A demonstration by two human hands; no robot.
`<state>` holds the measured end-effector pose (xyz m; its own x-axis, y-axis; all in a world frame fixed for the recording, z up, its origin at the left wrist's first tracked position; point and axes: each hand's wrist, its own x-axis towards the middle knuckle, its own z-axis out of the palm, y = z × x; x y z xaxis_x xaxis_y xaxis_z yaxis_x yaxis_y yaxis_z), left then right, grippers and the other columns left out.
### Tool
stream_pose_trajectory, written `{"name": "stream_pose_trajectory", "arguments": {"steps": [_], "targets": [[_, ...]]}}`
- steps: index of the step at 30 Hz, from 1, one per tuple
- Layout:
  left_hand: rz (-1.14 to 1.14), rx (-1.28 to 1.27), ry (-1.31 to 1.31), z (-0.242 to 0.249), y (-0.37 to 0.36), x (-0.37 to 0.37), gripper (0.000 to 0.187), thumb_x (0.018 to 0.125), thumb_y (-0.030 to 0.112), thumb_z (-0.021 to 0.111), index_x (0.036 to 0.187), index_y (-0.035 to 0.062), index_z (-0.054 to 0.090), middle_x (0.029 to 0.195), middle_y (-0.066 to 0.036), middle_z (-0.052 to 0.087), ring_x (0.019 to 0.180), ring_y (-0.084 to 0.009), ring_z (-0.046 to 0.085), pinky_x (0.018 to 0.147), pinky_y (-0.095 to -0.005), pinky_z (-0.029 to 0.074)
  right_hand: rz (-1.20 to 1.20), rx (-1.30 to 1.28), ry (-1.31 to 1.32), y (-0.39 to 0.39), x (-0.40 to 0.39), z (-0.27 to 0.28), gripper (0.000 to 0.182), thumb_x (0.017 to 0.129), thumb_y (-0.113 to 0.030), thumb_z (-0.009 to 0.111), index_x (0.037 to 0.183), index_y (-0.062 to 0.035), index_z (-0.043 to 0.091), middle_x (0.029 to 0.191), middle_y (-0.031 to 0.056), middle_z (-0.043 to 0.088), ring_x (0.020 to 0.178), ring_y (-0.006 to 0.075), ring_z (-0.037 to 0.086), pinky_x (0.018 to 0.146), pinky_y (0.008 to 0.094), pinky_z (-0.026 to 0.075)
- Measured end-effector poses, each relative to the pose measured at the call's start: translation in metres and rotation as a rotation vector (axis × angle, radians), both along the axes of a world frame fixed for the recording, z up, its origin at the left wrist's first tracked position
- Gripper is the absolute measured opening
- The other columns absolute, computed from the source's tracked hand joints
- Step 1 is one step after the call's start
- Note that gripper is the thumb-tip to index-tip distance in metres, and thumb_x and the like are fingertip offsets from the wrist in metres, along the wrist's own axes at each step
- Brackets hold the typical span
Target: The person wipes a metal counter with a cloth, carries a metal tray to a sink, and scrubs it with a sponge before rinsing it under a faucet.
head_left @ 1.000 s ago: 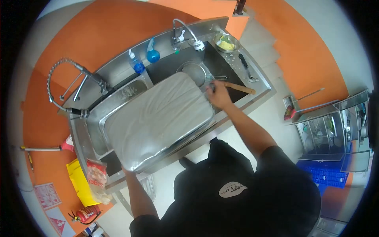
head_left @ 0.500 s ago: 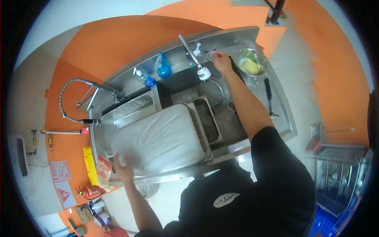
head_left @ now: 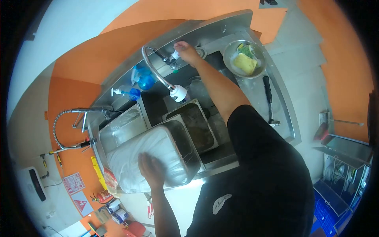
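My left hand [head_left: 152,170], a little blurred, lies with its fingers stretched out on the wet, whitish underside of a large steel pan [head_left: 132,164]. The pan is upside down and tilted across the front of the sink. Up at the back ledge, my right hand [head_left: 187,53] is closed on the white faucet lever [head_left: 175,55]. The flexible faucet [head_left: 154,71] arches over the basin, its white spray head [head_left: 178,93] hanging above it. Beneath and beside the large pan are a steel pan [head_left: 130,122] and a smaller dark-bottomed pan [head_left: 195,128].
A bowl [head_left: 228,65] with a yellow sponge [head_left: 245,64] stands on the right counter, near a black-handled tool [head_left: 268,94]. Blue spray bottle [head_left: 144,81] and pump bottle [head_left: 132,94] line the back ledge. A spring hose faucet [head_left: 57,126] rises at left.
My right hand has moved left along the ledge to the faucet lever. My left hand has shifted from the pan's left edge to its middle. The large pan has tipped, showing its side wall.
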<state>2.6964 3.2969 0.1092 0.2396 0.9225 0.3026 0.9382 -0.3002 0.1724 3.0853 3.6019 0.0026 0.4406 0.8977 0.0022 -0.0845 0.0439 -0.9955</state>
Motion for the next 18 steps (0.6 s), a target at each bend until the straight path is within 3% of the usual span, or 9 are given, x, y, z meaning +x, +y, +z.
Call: {"name": "stream_pose_trajectory", "arguments": {"steps": [2,7,9,13,14,15,17,18], "targets": [[-0.004,-0.033,-0.002,0.006,0.002,0.018,0.038,0.089,0.016,0.055,0.119,-0.0073,0.054,0.124,-0.033,0.052,0.117,-0.0473,0.050,0.100,-0.0521,0.041,0.096,0.004,0.247,-0.003,-0.001,0.001,0.028,0.095,-0.026,0.058,0.114,-0.0054,0.061,0.097,0.0052,0.066,0.083,0.0144,0.060,0.073,0.0295,0.050],[-0.204,-0.154,-0.182,0.007,0.024,0.076,0.038,0.086,0.010,0.061,0.121,-0.0028,0.055,0.126,-0.024,0.056,0.116,-0.0428,0.053,0.100,-0.0486,0.043,0.154,0.052,0.315,-0.024,-0.004,-0.009,0.029,0.099,-0.029,0.052,0.117,-0.0072,0.059,0.095,0.0020,0.060,0.081,0.0106,0.057,0.068,0.0236,0.049],[-0.236,-0.157,-0.216,0.009,0.035,0.099,0.039,0.085,0.008,0.062,0.121,-0.0022,0.055,0.126,-0.023,0.056,0.116,-0.0418,0.054,0.099,-0.0474,0.043,0.044,0.101,0.404,-0.047,-0.017,0.010,0.026,0.098,-0.028,0.053,0.113,-0.0077,0.061,0.095,0.0021,0.061,0.081,0.0104,0.058,0.069,0.0235,0.049],[-0.246,-0.204,-0.246,0.015,0.060,0.122,0.035,0.084,0.007,0.064,0.118,-0.0010,0.059,0.120,-0.022,0.061,0.111,-0.0395,0.058,0.097,-0.0438,0.046,0.157,-0.166,0.498,-0.098,-0.058,-0.025,0.025,0.096,-0.026,0.058,0.110,-0.0058,0.063,0.100,0.0030,0.064,0.087,0.0112,0.059,0.075,0.0260,0.049],[-0.249,-0.180,-0.279,0.015,0.067,0.119,0.034,0.084,0.008,0.064,0.116,-0.0009,0.060,0.119,-0.022,0.062,0.110,-0.0391,0.059,0.096,-0.0430,0.047,0.212,-0.056,0.472,-0.119,-0.073,-0.052,0.019,0.093,-0.022,0.063,0.105,-0.0058,0.062,0.087,0.0027,0.061,0.074,0.0115,0.058,0.065,0.0264,0.050],[-0.232,-0.123,-0.295,0.016,0.073,0.114,0.032,0.084,0.008,0.064,0.115,0.0001,0.061,0.115,-0.021,0.064,0.105,-0.0388,0.061,0.093,-0.0428,0.049,0.165,-0.270,0.577,-0.145,-0.082,-0.029,0.018,0.093,-0.020,0.063,0.104,-0.0051,0.062,0.089,0.0036,0.061,0.075,0.0117,0.058,0.064,0.0262,0.051],[-0.158,-0.087,-0.300,0.012,0.093,0.094,0.033,0.084,0.009,0.064,0.116,0.0004,0.061,0.115,-0.021,0.064,0.103,-0.0375,0.063,0.090,-0.0422,0.050,0.135,-0.338,0.834,-0.180,-0.094,-0.043,0.016,0.093,-0.019,0.062,0.100,-0.0052,0.062,0.088,0.0032,0.061,0.073,0.0117,0.059,0.062,0.0249,0.050],[-0.107,-0.064,-0.305,0.011,0.105,0.081,0.034,0.084,0.010,0.065,0.117,0.0008,0.061,0.114,-0.020,0.065,0.101,-0.0363,0.064,0.087,-0.0417,0.052,0.157,-0.343,0.830,-0.188,-0.096,-0.055,0.016,0.093,-0.019,0.062,0.100,-0.0052,0.062,0.088,0.0032,0.061,0.073,0.0117,0.059,0.062,0.0249,0.050]]}}
